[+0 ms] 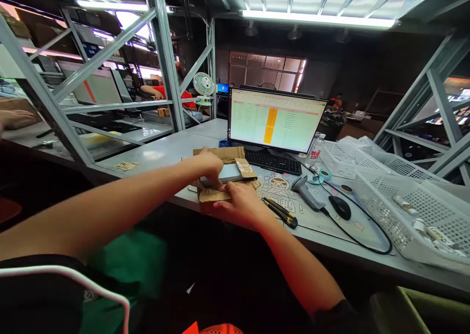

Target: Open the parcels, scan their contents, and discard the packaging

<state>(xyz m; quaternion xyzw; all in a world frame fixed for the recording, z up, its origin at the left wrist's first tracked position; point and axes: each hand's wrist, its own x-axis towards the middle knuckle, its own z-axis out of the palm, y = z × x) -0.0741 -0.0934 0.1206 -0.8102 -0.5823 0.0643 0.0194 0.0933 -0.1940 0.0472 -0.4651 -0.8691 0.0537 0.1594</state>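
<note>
A small brown cardboard box (216, 195) lies at the table's front edge with its flaps folded out. Inside it shows a flat pale blue-grey item (232, 171), partly covered by my hands. My left hand (210, 166) reaches over the box from the left, its fingers bent down at the near flap. From the right, my right hand (244, 202) grips the near edge of the same box, thumb toward me. Some fingertips of both hands are hidden. A strip of clear tape (244, 166) shines on the right flap. Beside my right hand lies a yellow-and-black box cutter (281, 211).
Behind the box stand a monitor (275, 121) and a keyboard (273, 161). To the right are a barcode scanner (307, 193), a mouse (340, 207), a looping cable and white plastic baskets (382, 221). Metal frame posts (165, 55) rise at left; people sit beyond.
</note>
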